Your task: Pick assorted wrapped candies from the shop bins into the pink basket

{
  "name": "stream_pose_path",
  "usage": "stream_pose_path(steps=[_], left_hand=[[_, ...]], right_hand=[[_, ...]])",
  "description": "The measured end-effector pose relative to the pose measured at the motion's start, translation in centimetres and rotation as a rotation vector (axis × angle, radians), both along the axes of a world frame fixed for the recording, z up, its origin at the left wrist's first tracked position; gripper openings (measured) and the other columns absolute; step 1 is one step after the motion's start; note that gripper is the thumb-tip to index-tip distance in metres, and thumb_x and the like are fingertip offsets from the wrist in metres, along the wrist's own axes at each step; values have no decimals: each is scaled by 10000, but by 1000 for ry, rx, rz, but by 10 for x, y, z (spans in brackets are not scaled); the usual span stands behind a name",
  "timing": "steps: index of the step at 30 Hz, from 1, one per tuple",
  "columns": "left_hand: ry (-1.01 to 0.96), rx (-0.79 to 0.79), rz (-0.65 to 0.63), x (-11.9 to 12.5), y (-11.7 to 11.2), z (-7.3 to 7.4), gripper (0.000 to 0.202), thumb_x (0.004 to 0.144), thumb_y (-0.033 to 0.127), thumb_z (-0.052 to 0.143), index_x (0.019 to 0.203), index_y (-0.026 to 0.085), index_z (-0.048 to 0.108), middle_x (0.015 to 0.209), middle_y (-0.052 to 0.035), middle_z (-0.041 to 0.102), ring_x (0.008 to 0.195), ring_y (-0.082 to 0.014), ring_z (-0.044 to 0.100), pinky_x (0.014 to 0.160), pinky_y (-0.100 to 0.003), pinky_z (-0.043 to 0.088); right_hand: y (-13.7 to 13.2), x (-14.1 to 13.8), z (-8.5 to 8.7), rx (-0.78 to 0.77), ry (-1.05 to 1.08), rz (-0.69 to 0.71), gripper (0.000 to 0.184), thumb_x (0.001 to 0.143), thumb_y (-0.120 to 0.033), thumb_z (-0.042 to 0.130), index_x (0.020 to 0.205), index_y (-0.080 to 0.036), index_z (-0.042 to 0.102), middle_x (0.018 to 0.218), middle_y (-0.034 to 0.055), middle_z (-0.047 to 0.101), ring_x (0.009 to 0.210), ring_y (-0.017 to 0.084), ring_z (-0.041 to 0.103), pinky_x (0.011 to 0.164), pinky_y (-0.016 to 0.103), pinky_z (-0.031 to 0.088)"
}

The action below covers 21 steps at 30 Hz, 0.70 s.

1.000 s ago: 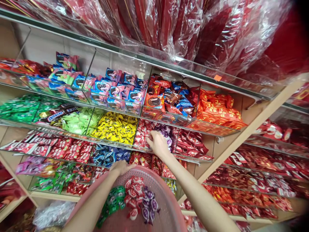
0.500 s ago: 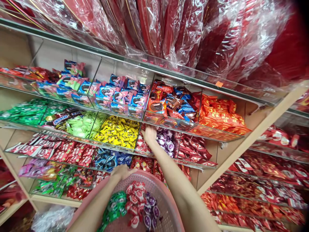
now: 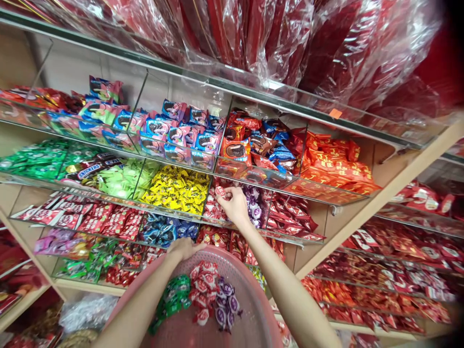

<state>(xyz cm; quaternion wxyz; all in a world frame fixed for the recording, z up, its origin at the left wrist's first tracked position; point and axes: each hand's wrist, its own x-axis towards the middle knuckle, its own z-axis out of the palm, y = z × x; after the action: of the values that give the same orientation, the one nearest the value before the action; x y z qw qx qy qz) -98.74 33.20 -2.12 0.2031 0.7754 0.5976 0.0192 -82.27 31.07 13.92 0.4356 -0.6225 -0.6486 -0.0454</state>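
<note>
My right hand is in a glass-fronted bin of red-and-white wrapped candies, with a purple-wrapped lot just beside it. A small red-and-white candy seems pinched in its fingertips. My left hand grips the rim of a pink plastic basket held below the shelves. Inside the basket lie green-wrapped candies, red-and-white candies and purple-wrapped candies, in separate heaps.
Glass-divided shelves hold yellow candies, green candies, Snickers bars, blue and orange sandwich-cookie packs and red wafer packs. Red goods in clear plastic hang overhead. A wooden shelf upright runs diagonally at the right.
My right hand has come up out of the candies and now pinches one red-and-white candy. The left hand stays on the basket rim, and the view has shifted slightly.
</note>
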Motion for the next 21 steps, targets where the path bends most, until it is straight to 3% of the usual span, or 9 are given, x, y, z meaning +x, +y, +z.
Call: stream_pose_path(steps=[3,5,10,14,16,21], left_hand=[[3,-4,-3,1,1,-1,830,605,811,214,826,173,696,992,-172,670,947,-337,598,787,-416,450],[7,-13,-3,2,2,-1,867,588,827,206,843,159,695,1000,-184,664,951,-346,595,782,-421,453],[28,-6,11,2,1,-2,848,596,821,217,830,164,700,976,-178,673,942,-335,601,776,-399,456],[15,5,4,1,-1,0,812,610,805,235,867,183,690,988,-160,673,944,-320,602,784,-391,453],[16,-4,3,1,-1,1,817,611,805,240,889,180,685,998,-163,669,955,-324,597,793,-396,450],[30,-25,6,2,-1,4,818,609,804,250,903,179,688,1006,-166,665,971,-335,588,806,-405,443]], right_hand=[[-46,4,-12,36,111,161,265,716,-378,570,879,-171,595,798,17,526,662,119,479,624,235,397],[-71,6,-33,-32,188,243,247,726,-370,569,875,-175,596,748,-4,499,596,99,438,562,218,376],[-94,5,-113,-308,321,299,183,693,-318,598,789,-162,591,649,-29,483,556,91,419,509,201,348],[-103,0,-162,-527,172,337,135,671,-290,603,740,-176,581,656,-26,535,596,106,469,541,205,357],[-111,-3,-172,-640,48,381,155,643,-283,627,759,-187,590,722,-13,574,661,124,501,578,213,365],[-130,-17,-176,-869,-163,479,235,598,-305,663,805,-206,610,857,15,609,795,171,542,650,232,385]])
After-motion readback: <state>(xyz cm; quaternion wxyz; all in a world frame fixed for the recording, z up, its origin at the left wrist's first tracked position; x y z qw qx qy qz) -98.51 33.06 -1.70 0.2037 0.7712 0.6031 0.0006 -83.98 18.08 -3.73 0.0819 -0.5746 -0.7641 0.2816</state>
